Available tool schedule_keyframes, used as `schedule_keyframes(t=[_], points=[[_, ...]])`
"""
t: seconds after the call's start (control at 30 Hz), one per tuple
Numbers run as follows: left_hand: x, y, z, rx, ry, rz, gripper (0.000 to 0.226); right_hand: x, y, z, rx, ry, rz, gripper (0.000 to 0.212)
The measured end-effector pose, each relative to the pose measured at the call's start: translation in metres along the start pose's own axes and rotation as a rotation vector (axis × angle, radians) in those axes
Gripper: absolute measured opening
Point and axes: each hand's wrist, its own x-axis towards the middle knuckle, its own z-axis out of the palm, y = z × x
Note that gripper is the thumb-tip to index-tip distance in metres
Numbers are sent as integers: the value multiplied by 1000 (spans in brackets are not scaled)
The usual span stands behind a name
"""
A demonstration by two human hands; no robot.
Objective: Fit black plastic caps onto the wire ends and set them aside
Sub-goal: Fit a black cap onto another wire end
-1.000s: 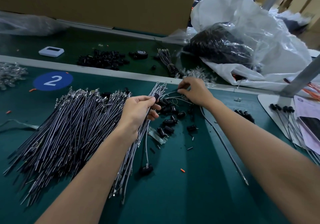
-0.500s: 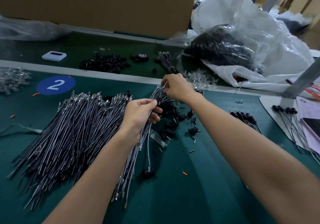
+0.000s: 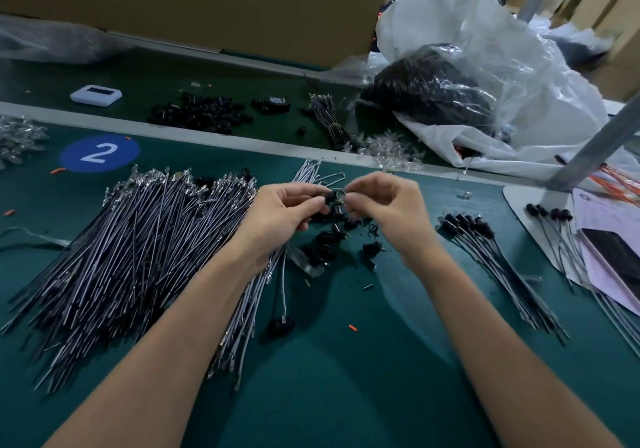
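Observation:
My left hand [image 3: 287, 212] pinches a black plastic cap [image 3: 329, 199] at its fingertips. My right hand [image 3: 388, 208] faces it and pinches a thin wire end [image 3: 341, 191] that meets the cap between the two hands. A big heap of grey wires [image 3: 138, 246] lies to the left on the green mat. Loose black caps [image 3: 329, 239] are scattered just below the hands. A bundle of capped wires [image 3: 485, 250] lies to the right, and one capped wire [image 3: 282, 323] lies near my left forearm.
More black caps [image 3: 201, 115], a tape roll [image 3: 277, 103] and a white device [image 3: 96, 95] sit on the far strip. A clear bag of black parts [image 3: 433, 90] stands at the back right. A metal post [image 3: 588, 149] and papers [image 3: 606, 239] are on the right.
My right hand has come back from the wire ends behind the caps with a wire and now meets my left hand. My left hand stayed over the caps.

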Motion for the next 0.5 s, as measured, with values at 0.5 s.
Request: schedule_keyframes(t=[0.5], points=[[-2,-1,7,12,-96,108,20,-17,2,7,3,147,-85,15]])
